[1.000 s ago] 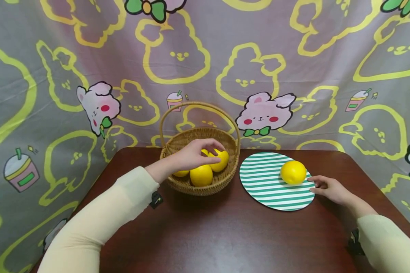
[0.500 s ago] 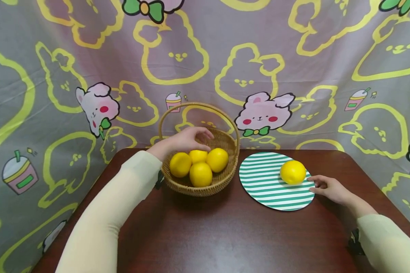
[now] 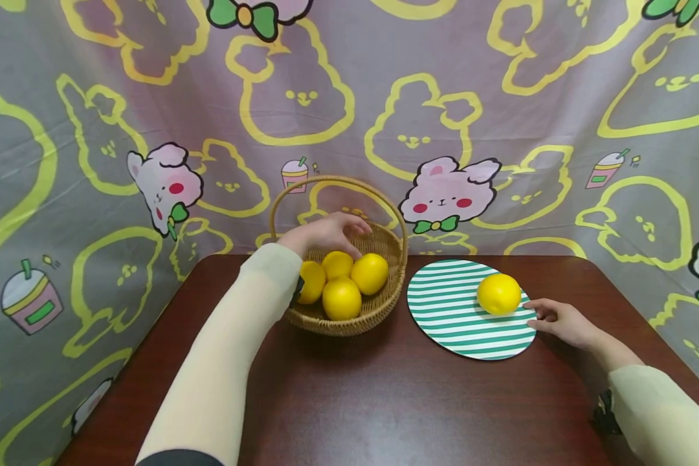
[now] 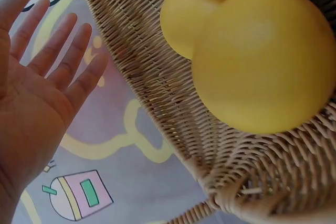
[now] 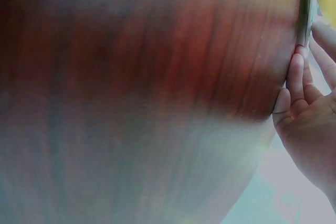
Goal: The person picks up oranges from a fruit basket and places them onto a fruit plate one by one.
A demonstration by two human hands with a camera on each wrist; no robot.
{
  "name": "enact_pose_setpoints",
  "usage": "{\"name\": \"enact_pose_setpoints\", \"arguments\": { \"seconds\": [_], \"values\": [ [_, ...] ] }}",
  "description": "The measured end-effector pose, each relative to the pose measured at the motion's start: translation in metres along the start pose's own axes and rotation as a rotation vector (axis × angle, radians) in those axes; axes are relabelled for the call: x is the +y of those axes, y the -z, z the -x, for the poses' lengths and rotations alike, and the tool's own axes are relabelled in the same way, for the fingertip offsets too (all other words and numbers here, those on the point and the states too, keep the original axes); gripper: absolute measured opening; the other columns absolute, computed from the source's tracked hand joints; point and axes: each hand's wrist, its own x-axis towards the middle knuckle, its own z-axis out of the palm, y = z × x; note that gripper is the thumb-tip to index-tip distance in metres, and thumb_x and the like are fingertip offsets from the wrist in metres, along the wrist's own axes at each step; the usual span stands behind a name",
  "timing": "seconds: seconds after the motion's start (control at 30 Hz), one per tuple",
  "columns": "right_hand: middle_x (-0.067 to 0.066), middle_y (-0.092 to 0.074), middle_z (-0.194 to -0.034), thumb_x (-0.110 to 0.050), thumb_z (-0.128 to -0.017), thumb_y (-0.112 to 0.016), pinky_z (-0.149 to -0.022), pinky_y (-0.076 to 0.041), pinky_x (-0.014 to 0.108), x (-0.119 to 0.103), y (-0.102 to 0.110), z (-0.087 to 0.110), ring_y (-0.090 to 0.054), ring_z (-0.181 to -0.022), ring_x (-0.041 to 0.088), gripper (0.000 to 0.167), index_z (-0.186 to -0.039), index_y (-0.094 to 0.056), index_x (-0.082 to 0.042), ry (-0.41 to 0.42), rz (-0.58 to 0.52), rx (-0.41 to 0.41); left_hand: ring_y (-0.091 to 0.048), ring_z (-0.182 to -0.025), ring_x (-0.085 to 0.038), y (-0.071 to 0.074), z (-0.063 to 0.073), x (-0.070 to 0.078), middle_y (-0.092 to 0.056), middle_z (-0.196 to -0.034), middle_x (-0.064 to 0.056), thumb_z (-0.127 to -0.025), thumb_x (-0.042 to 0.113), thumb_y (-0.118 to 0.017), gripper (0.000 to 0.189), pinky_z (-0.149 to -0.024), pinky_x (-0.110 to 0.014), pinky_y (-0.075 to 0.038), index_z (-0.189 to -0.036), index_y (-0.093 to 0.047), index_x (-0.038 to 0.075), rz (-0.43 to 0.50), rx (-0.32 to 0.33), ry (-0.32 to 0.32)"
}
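Note:
In the head view my left hand (image 3: 333,234) hovers over the back of a wicker basket (image 3: 352,327), fingers loosely bent and holding nothing. Several round yellow fruits (image 3: 342,298), like plump lemons, lie in the basket below it; my sleeve partly hides the leftmost one. The left wrist view has that hand (image 4: 39,95) with spread fingers, apart from the fruit (image 4: 262,59). My right hand (image 3: 566,325) rests at the right edge of a round green-and-white striped placemat (image 3: 448,310), fingertips touching its rim. One more yellow fruit (image 3: 499,294) sits on the mat near those fingers.
The basket's tall arched handle (image 3: 340,178) rises beside my left hand. Everything stands on a dark reddish-brown table (image 3: 384,401). A cartoon-printed cloth (image 3: 320,84) hangs close behind and along both sides.
My left hand has lifted off the fruits and drawn up toward the basket's back, its forearm swinging rightward. The fruits in the basket are more exposed. My right hand stays put.

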Motion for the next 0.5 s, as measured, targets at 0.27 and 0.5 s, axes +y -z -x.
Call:
{"name": "enact_pose_setpoints", "arguments": {
  "seconds": [0.27,0.5],
  "values": [
    [0.007,-0.05,-0.091,-0.015,-0.092,-0.068,-0.063,-0.043,0.025,0.006,-0.002,-0.001,-0.048,-0.081,0.022,0.041,-0.123,-0.056,0.008,0.011,-0.016,0.003,-0.042,-0.13,-0.032,-0.015,-0.022,0.004,-0.051,-0.137,-0.016,-0.082,0.013,-0.079,0.058,-0.107,-0.04,-0.033,-0.135,-0.055,0.007,0.002,-0.049,0.01],
    [0.007,-0.051,-0.091,-0.014,-0.092,-0.068,-0.063,-0.043,0.026,0.004,0.001,-0.001,-0.048,-0.081,0.023,0.041,-0.124,-0.056,0.009,0.023,-0.025,-0.002,-0.048,-0.123,-0.03,-0.027,-0.033,0.001,-0.048,-0.139,-0.017,-0.083,0.016,-0.079,0.062,-0.102,-0.038,-0.038,-0.138,-0.053,0.007,-0.04,-0.083,0.031]
  ]
}}
